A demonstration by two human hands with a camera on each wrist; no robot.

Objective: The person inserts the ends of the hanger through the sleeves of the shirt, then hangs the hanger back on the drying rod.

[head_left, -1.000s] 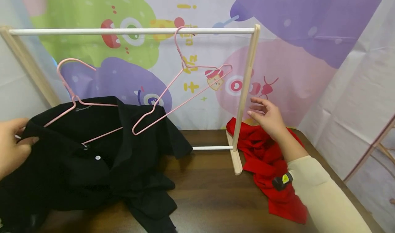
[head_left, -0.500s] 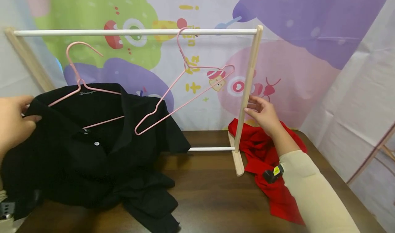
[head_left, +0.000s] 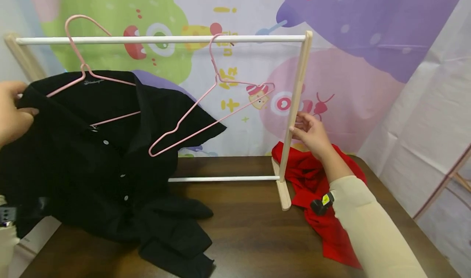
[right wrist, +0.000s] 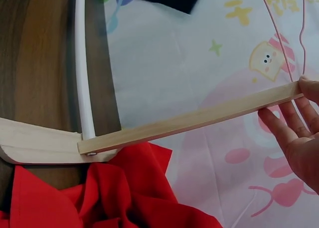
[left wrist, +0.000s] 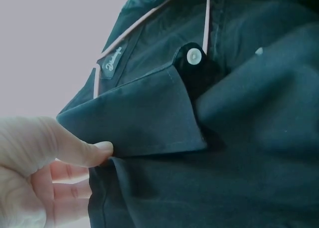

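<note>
At the left of the head view, my left hand [head_left: 12,112] pinches a black button-up shirt [head_left: 92,163] near the collar. A pink hanger [head_left: 84,67] sits inside the shirt, its hook rising above the white rail [head_left: 154,39] of a small clothes rack. Whether that hook is over the rail or in front of it, I cannot tell. In the left wrist view, the thumb [left wrist: 89,150] presses the cloth just below the collar [left wrist: 144,113]. My right hand [head_left: 312,135] grips the rack's wooden upright [head_left: 298,90], thumb on one side, fingers on the other.
A second pink hanger [head_left: 215,68] without clothing hangs tilted from the rail, its lower end in front of the shirt. A crumpled red garment [head_left: 312,175] lies behind the rack's right foot [head_left: 284,194]. A lower white bar [head_left: 220,179] runs above the brown table [head_left: 250,237].
My left hand has raised the shirt and its hanger, so the hook has gone from below the rail to above it. My right hand has moved left and taken hold of the upright.
</note>
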